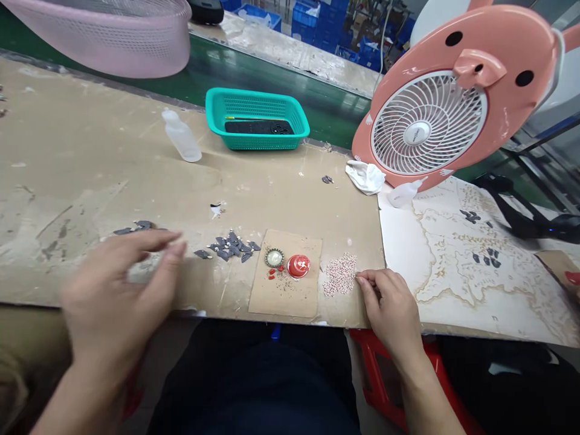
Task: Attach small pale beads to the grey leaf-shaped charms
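Left hand: can't tell whether fingers meet; right hand, fingers together, by beads.

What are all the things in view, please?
tabletop: one, tan, centre
card: one, brown, front centre
round piece: one, dark-rimmed, on card
disc: one, red, on card
beads: many, pinkish, beside card
chips: many, grey, table and map
bottles: two, whitish, back left, by fan
baskets: two, teal and pink, back
phone: one, black, in teal basket
fan: one, salmon, upper right
cloth: one, white, by fan
map: one, cream, right
bins: several, blue, background
stools: count unclear, red, below
left hand: one, lower left
right hand: one, at beads
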The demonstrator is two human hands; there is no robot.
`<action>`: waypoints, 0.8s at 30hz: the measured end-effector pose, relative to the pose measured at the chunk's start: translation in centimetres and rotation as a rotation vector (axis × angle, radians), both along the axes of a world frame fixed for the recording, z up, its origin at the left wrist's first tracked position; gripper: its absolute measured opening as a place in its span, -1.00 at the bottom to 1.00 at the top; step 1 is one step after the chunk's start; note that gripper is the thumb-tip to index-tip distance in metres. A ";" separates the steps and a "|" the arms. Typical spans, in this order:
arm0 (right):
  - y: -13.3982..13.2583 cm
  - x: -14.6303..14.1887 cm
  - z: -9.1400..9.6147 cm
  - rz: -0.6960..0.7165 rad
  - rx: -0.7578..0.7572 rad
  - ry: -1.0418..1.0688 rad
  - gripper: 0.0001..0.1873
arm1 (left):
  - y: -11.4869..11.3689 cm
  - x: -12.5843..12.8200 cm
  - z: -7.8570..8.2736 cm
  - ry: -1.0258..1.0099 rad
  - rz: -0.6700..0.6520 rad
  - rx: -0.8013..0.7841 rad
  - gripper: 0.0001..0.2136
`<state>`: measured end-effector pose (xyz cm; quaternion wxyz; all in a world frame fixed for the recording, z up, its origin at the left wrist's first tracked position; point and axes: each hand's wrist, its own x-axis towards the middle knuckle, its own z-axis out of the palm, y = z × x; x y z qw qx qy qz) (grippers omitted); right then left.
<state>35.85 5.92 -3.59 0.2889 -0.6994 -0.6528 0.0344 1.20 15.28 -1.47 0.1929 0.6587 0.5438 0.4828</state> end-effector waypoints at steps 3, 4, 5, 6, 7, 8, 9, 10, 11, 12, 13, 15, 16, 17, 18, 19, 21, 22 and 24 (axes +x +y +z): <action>-0.6 -1.1 1.0 0.043 0.096 0.029 -0.91 | -2.3 4.5 1.4 0.040 -0.162 0.064 -0.88; -0.9 -1.7 1.5 0.063 0.139 0.040 -0.92 | -3.1 5.8 1.8 -0.030 -0.292 -0.020 -0.91; -1.1 -2.5 2.0 0.088 0.187 0.047 -0.92 | -3.7 7.1 2.2 -0.091 -0.400 -0.138 -0.91; -1.3 -3.2 2.6 0.117 0.233 0.049 -0.90 | -4.3 8.1 2.6 -0.156 -0.488 -0.248 -0.91; -1.5 -4.0 3.2 0.149 0.271 0.050 -0.88 | -4.8 9.0 2.9 -0.217 -0.555 -0.351 -0.91; -1.6 -4.7 3.7 0.184 0.294 0.051 -0.85 | -5.1 9.7 3.1 -0.276 -0.604 -0.437 -0.92; -1.7 -5.4 4.1 0.219 0.306 0.054 -0.83 | -5.3 10.1 3.3 -0.332 -0.637 -0.505 -0.92; -1.8 -5.9 4.4 0.255 0.309 0.059 -0.82 | -5.4 10.4 3.4 -0.382 -0.658 -0.556 -0.93; -1.7 -6.4 4.6 0.293 0.306 0.066 -0.81 | -5.5 10.6 3.5 -0.425 -0.670 -0.591 -0.93; -1.7 -6.7 4.8 0.329 0.304 0.070 -0.80 | -5.5 10.6 3.6 -0.456 -0.670 -0.620 -0.92; -1.6 -6.9 4.8 0.361 0.310 0.070 -0.80 | -5.5 10.5 3.7 -0.472 -0.666 -0.647 -0.90; -1.4 -7.2 4.7 0.407 0.332 0.057 -0.80 | -5.5 10.2 3.7 -0.475 -0.646 -0.681 -0.88; -1.3 -7.3 4.7 0.422 0.339 0.051 -0.81 | -5.6 10.1 3.7 -0.467 -0.635 -0.688 -0.87; -1.2 -7.4 4.6 0.433 0.343 0.050 -0.81 | -5.6 9.9 3.7 -0.457 -0.628 -0.683 -0.87; -1.1 -7.5 4.5 0.445 0.338 0.060 -0.80 | -5.6 9.7 3.7 -0.446 -0.626 -0.663 -0.88; -1.0 -7.5 4.5 0.455 0.322 0.087 -0.80 | -5.7 9.6 3.6 -0.435 -0.627 -0.630 -0.88; -1.0 -7.7 4.6 0.451 0.256 0.197 -0.79 | -5.7 9.3 3.3 -0.404 -0.627 -0.547 -0.89; -1.0 -7.8 4.6 0.433 0.211 0.273 -0.80 | -5.8 9.2 3.2 -0.387 -0.627 -0.495 -0.90; -1.0 -8.0 4.8 0.372 0.106 0.438 -0.82 | -5.9 9.0 2.9 -0.363 -0.626 -0.386 -0.91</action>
